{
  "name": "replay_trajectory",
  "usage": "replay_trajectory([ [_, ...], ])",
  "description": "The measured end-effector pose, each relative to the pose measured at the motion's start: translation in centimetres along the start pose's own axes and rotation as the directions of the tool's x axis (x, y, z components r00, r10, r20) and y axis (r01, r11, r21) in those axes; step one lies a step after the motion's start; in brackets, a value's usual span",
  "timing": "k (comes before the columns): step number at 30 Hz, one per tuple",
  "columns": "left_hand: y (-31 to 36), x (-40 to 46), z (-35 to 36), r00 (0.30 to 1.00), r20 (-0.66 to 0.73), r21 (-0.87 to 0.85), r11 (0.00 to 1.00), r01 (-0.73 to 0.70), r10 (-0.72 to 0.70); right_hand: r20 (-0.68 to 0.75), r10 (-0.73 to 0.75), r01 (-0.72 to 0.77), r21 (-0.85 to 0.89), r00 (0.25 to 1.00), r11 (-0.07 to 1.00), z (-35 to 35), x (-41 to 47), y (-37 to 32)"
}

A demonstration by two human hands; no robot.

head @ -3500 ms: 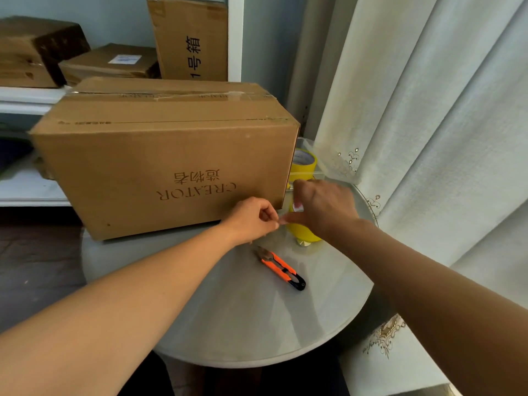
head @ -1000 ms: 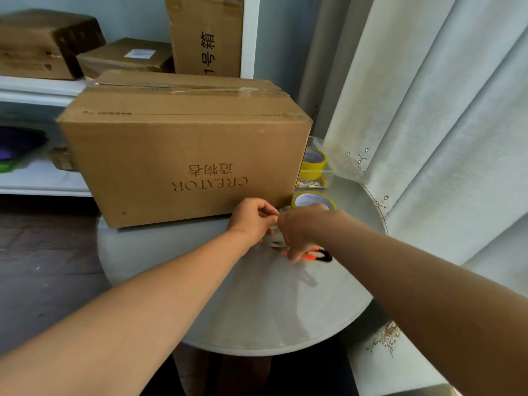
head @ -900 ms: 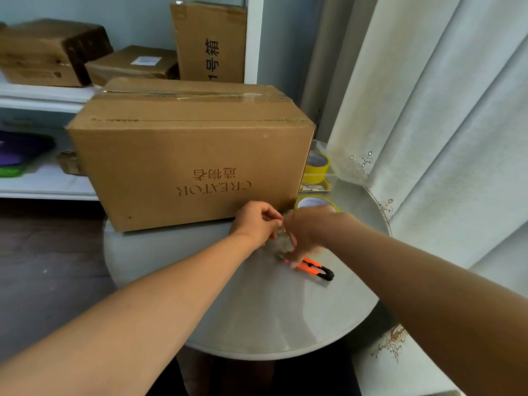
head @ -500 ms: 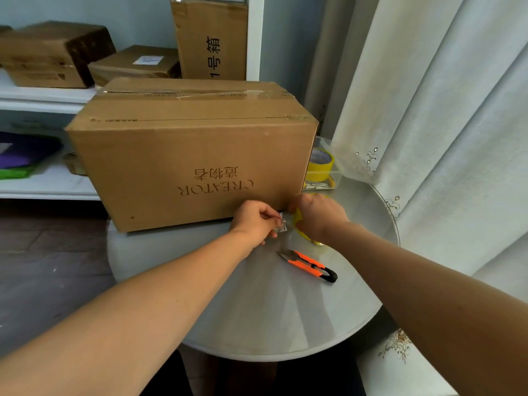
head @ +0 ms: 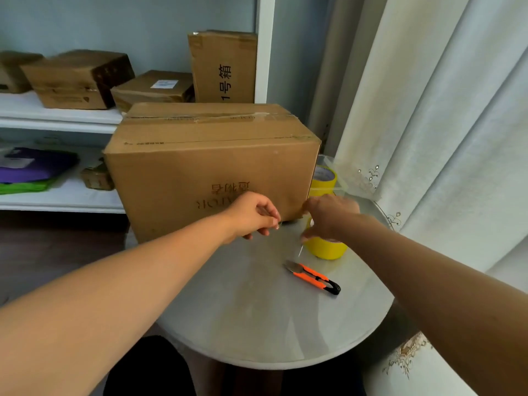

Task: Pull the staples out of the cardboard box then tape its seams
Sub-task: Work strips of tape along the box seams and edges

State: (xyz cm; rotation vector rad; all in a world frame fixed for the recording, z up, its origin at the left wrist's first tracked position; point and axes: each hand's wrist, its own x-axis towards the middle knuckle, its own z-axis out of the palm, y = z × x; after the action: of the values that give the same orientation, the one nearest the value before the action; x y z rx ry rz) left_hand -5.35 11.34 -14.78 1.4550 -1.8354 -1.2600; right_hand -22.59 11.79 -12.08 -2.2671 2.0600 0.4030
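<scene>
A white curtain (head: pixel 445 132) filled the right side, hanging just beside a round grey desk (head: pixel 271 324). Behind the desk stood a white shelf (head: pixel 57 117) carrying several brown cartons (head: pixel 77 78), one of them standing upright with dark printed characters, and purple and green items on the lower level.

A large cardboard box (head: pixel 205 167) sat on the far part of the desk, closed, with clear tape along its top seam and dark lettering upside down on its near face.

Two bare arms reached in from the bottom edge toward the lower right corner of the box. The left hand (head: pixel 254 214) was held in front of the near face, its fingers curled and pinching the end of a clear tape strip (head: pixel 285 235), which was hard to make out. The right hand (head: pixel 328 214) was at the corner of the box, its fingers curled down over a yellow tape roll (head: pixel 327 250) that stood on the desk just right of the box; the strip ran between the two hands.

A second yellow roll (head: pixel 324 178) sat farther back, partly hidden behind the box. Orange snips (head: pixel 311 277) with a black end lay flat on the desk, near the front roll and apart from both hands.
</scene>
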Motion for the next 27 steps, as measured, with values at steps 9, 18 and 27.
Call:
replay_trajectory([
  [9,5.3,-2.4,-4.1,0.993,0.024,0.313,0.943,-0.116,0.115,-0.21,-0.126,0.21,0.446,0.97,0.87,-7.1,-0.5,-2.3],
  [18,6.3,-5.5,-8.2,0.986,-0.039,0.361,0.922,-0.138,0.163,-0.31,-0.181,0.276,0.294,0.933,0.915,-10.2,-1.2,-6.4],
  [27,7.9,-8.3,-13.7,0.978,-0.206,0.151,0.988,0.024,0.007,-0.4,-0.267,0.423,0.377,0.877,0.824,-14.9,-2.5,-9.9],
])
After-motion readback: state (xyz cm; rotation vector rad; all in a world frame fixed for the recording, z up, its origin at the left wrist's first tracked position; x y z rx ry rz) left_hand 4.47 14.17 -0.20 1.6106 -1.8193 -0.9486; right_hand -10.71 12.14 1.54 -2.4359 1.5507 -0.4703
